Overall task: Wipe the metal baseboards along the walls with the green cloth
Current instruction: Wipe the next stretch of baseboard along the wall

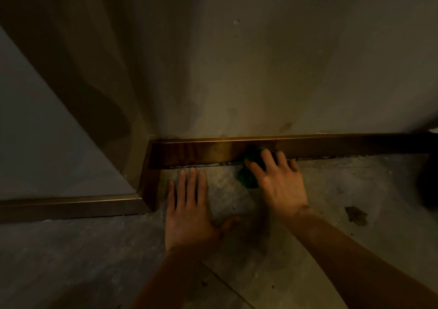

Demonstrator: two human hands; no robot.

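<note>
The bronze-toned metal baseboard (320,143) runs lengthwise to either side of the right hand (279,185), directly ahead of its fingertips. That hand, the nearer one, presses the bunched dark green cloth (248,178) against the strip's face, fingers spread over it, part of the cloth trailing below the thumb side. The left hand (189,211) lies flat, fingers extended, on the grey concrete floor (331,213), holding nothing.

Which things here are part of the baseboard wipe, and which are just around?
In the job:
- green cloth, bunched under the right hand, pressed on the baseboard
- metal baseboard along the wall, turning the corner
- left hand, flat on the floor, bracing

Just around:
- dark stain on the floor
- wall above, with small marks
</note>
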